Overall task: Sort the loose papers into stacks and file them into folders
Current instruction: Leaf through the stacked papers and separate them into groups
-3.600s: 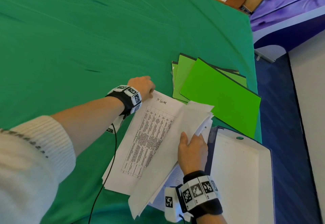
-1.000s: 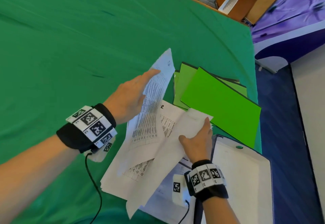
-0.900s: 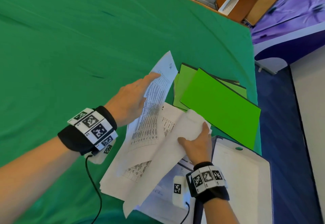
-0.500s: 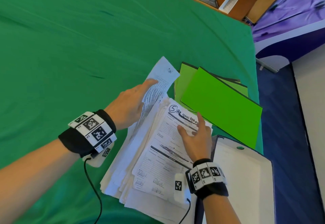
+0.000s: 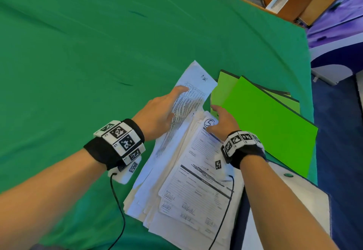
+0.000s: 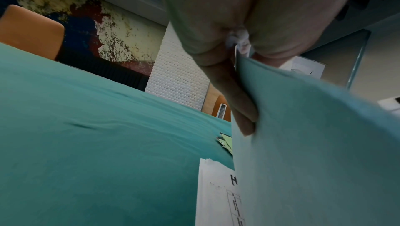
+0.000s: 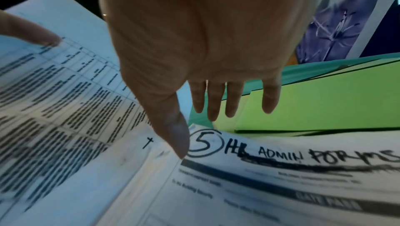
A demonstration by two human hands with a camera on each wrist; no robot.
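So my left hand (image 5: 157,112) is pinching a printed table sheet (image 5: 191,94), lifted off the paper stack (image 5: 188,187) on the green bench (image 5: 98,53). Right hand (image 5: 224,124) is flat, fingers relaxed, at the stack's far edge by the green folders (image 5: 265,120).

My papers (image 5: 188,187) white, black print, top one marked circled black 5. Folders (image 5: 269,124) bright green, dark edges. Cloth (image 5: 98,53) green. My wristbands (image 5: 117,141) black, white-black checker tags.
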